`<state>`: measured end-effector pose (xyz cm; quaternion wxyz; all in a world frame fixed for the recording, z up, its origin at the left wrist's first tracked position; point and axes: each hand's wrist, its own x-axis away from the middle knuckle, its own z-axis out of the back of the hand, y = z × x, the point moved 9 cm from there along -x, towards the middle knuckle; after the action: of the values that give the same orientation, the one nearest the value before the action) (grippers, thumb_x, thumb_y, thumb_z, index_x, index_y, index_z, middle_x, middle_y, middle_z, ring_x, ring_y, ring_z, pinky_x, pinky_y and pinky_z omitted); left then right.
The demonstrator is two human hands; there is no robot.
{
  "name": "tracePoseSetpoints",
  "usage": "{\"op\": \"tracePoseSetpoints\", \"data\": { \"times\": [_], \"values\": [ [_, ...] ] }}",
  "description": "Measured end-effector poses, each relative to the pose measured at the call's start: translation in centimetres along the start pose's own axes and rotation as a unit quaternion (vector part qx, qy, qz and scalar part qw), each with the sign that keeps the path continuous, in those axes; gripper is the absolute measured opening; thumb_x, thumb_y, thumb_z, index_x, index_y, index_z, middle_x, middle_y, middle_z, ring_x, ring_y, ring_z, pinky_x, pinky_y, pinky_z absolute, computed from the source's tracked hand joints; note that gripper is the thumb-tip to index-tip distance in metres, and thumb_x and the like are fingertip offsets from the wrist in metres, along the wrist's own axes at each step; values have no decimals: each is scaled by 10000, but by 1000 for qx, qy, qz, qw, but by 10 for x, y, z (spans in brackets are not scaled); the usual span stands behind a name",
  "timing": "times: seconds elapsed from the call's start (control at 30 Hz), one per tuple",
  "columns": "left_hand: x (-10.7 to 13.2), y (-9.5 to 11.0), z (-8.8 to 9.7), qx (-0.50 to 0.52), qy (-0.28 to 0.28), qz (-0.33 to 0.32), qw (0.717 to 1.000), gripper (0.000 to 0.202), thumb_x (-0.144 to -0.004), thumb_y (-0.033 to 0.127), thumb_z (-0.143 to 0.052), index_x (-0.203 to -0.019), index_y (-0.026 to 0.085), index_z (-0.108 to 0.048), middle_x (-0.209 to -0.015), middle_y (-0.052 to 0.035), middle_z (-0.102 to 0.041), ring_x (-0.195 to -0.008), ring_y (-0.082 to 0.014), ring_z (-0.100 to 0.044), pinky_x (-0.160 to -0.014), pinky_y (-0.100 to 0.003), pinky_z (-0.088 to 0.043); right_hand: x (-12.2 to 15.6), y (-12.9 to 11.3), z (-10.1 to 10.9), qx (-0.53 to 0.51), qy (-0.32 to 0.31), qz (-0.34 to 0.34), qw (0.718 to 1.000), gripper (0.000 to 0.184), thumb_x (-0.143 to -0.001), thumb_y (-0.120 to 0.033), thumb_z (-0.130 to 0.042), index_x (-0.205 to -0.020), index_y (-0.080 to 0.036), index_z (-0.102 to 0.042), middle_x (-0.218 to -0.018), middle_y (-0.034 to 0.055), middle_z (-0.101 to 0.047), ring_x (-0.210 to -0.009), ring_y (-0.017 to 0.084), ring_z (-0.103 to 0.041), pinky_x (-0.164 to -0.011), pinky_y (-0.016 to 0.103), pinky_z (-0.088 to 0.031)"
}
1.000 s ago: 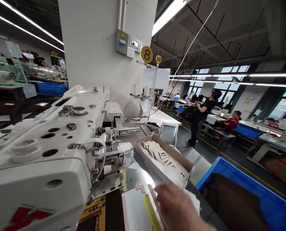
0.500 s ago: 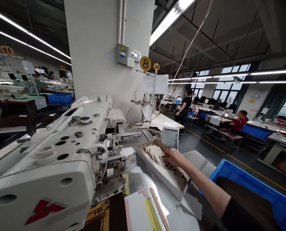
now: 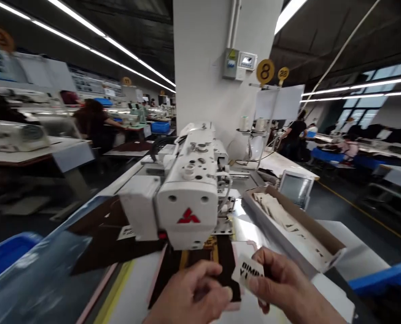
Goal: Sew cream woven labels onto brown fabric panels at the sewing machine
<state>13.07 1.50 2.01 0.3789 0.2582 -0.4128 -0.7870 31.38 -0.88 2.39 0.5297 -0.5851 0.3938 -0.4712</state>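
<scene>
My right hand [image 3: 284,288] pinches a small white label [image 3: 249,271] with dark printed letters, low in the middle of the view. Close beside it, my left hand [image 3: 192,297] has its fingers curled, fingertips almost touching the label's lower edge. Both hands hover over dark brown fabric [image 3: 220,261] lying in front of a white sewing machine [image 3: 187,193] with a red logo. A long cardboard box [image 3: 322,234] of more labels [image 3: 278,211] sits to the right of the machine.
A small grey screen [image 3: 296,189] stands behind the box. Blue bins sit at the far left [image 3: 5,252] and far right [image 3: 385,279]. A white pillar [image 3: 220,67] with a yellow number 8 sign [image 3: 265,72] rises behind. Other people work at distant tables.
My right hand left the label box and came back toward me holding one label. My left hand came into view beside it. The view swung left to face the machine head-on.
</scene>
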Motion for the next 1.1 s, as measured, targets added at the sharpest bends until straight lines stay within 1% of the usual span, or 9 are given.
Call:
{"op": "tracePoseSetpoints", "data": {
  "times": [0.1,0.2,0.3,0.37,0.5,0.67,0.87,1.0,1.1],
  "values": [
    [4,-10,-20,243,-63,127,959,419,-914,557,-662,-1022,156,-715,-875,-70,-788,-772,-219,-776,-692,-289,-621,-1,23,-38,-57,-60,-29,996,449,-854,-581,-802,-873,-223,-533,-758,-21,-598,-641,115,-511,-586,240,-421],
    [10,-12,-22,301,-70,171,935,401,-896,529,-694,-827,134,-679,-858,-112,-792,-747,-225,-771,-702,-300,-594,-9,29,-48,-37,-63,-38,997,450,-865,-604,-788,-914,-204,-589,-792,-10,-591,-691,124,-508,-603,243,-413],
    [18,-16,-18,325,-69,192,923,401,-886,526,-695,-789,140,-641,-837,-134,-795,-709,-228,-766,-682,-305,-579,-18,23,-50,-26,-58,-19,998,451,-915,-610,-735,-1097,-203,-668,-869,2,-603,-769,141,-529,-661,256,-424],
    [23,-20,-18,340,-73,209,914,395,-871,521,-699,-765,150,-614,-824,-139,-796,-693,-228,-763,-670,-305,-574,-24,22,-54,-23,-66,-21,997,412,-948,-595,-704,-1055,-197,-695,-837,-5,-599,-756,133,-505,-675,257,-398],
    [30,-33,-23,346,-89,246,901,376,-851,514,-681,-762,163,-577,-823,-141,-794,-671,-230,-753,-646,-307,-562,-32,33,-63,-3,-72,-32,997,458,-944,-601,-704,-794,-172,-649,-675,-41,-491,-662,111,-386,-633,260,-321],
    [37,-47,-24,266,-111,258,922,363,-866,507,-615,-736,172,-566,-820,-100,-764,-694,-188,-678,-644,-270,-495,-37,43,-76,5,-104,-34,994,483,-918,-659,-694,-928,-177,-660,-775,-15,-523,-716,133,-423,-649,267,-326],
    [39,-42,-19,211,-147,263,930,302,-838,372,-556,-626,208,-415,-558,61,-383,-496,-84,-302,-446,-231,-202,-36,50,-79,88,-116,-42,988,574,-914,-752,-605,-788,-193,-610,-709,-15,-472,-687,142,-405,-652,280,-334],
    [42,-40,-16,218,-146,264,928,294,-840,382,-553,-650,210,-410,-594,52,-401,-533,-91,-318,-464,-231,-213,-38,58,-77,126,-97,-43,986,577,-930,-756,-574,-779,-201,-621,-672,-20,-469,-664,142,-406,-624,275,-322],
    [42,-50,-16,231,-126,264,928,338,-855,472,-563,-683,193,-480,-677,-2,-568,-612,-122,-470,-534,-231,-301,-41,61,-79,87,-85,-40,992,569,-946,-742,-564,-788,-197,-603,-692,-20,-479,-674,142,-405,-633,278,-323]
  ]
}}
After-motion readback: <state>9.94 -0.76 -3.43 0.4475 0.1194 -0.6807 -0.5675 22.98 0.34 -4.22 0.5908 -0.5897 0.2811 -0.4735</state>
